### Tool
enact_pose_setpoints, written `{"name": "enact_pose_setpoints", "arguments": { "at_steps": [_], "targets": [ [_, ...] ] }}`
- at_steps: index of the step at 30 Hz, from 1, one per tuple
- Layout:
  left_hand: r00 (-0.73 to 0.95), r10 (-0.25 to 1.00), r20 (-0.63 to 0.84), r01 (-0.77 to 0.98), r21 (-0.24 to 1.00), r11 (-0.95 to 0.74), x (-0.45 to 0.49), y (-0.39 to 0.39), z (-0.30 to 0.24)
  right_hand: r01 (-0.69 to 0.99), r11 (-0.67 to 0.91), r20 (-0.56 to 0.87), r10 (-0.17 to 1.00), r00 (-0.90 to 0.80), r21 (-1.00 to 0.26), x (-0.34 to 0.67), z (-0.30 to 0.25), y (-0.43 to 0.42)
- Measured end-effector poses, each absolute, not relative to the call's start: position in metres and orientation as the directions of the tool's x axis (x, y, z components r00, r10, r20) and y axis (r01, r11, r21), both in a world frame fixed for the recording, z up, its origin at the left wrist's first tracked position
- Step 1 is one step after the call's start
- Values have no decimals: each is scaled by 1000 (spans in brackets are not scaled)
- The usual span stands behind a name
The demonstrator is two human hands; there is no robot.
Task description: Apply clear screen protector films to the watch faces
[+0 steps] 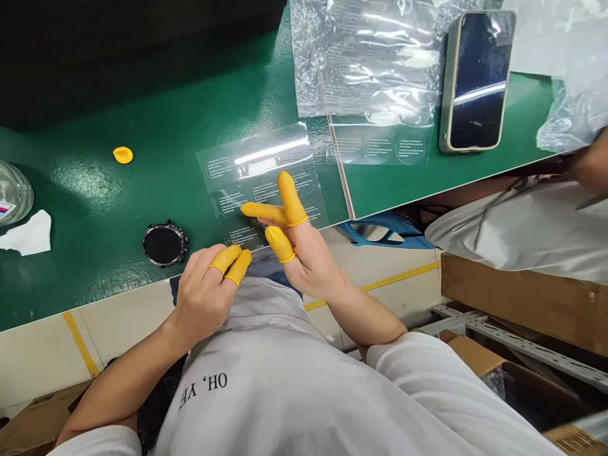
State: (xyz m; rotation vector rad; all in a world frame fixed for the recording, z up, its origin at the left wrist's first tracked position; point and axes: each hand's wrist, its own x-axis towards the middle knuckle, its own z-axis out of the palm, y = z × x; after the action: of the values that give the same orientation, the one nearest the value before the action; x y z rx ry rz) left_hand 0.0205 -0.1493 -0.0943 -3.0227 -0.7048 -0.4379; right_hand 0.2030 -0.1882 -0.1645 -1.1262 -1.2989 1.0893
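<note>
A clear plastic sheet [220, 177] with blocks of small white print and faint round outlines lies at the table's front edge. At its lower left corner, my left hand [209, 288] is closed, thumb and forefinger in yellow finger cots pinching the sheet's edge. Over the sheet's lower right part is my right hand [304, 250], fingers apart, three of them in yellow finger cots; nothing shows between them. A round black watch [164, 244] without a strap lies left of my left hand, face up.
On the green table [156, 82] lie a loose yellow finger cot [123, 155], a clear jar [14, 193], a white scrap [31, 234], a clear bag stack [370, 63] and a phone [479, 82]. A person in a light shirt [522, 221] sits at right. Cardboard boxes [513, 297] stand below.
</note>
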Motion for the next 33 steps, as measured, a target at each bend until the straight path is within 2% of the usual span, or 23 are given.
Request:
{"name": "enact_pose_setpoints", "arguments": {
  "at_steps": [7,9,11,14,18,21,23,26,28,33],
  "targets": [
    [890,287,354,332,-72,-940,21,-140,-98,91,126,129,991,25,-988,201,-165,-184],
    [882,289,373,326,-40,-944,20,-141,-94,104,134,138,990,27,-986,201,-166,-179],
    [857,374,356,370,81,-926,15,-144,-84,119,148,151,988,22,-982,201,-167,-171],
    [768,584,262,516,285,-808,1,-145,-58,154,183,188,982,15,-971,202,-166,-155],
    [539,827,160,744,370,-556,-22,-126,-23,198,250,251,968,-19,-948,196,-156,-138],
    [382,923,39,807,473,-354,-30,-101,-14,251,300,279,953,-118,-920,184,-143,-136],
    [302,947,-107,817,542,-199,-31,-85,-14,335,316,259,944,-205,-887,172,-136,-136],
    [246,904,-349,818,575,-1,-32,-69,-20,465,340,206,927,-314,-817,157,-131,-136],
    [260,859,-441,831,556,34,-32,-62,-24,513,362,182,912,-367,-778,150,-131,-133],
    [268,788,-554,874,484,43,-27,-49,-23,548,380,164,901,-402,-745,146,-133,-130]
  ]
}}
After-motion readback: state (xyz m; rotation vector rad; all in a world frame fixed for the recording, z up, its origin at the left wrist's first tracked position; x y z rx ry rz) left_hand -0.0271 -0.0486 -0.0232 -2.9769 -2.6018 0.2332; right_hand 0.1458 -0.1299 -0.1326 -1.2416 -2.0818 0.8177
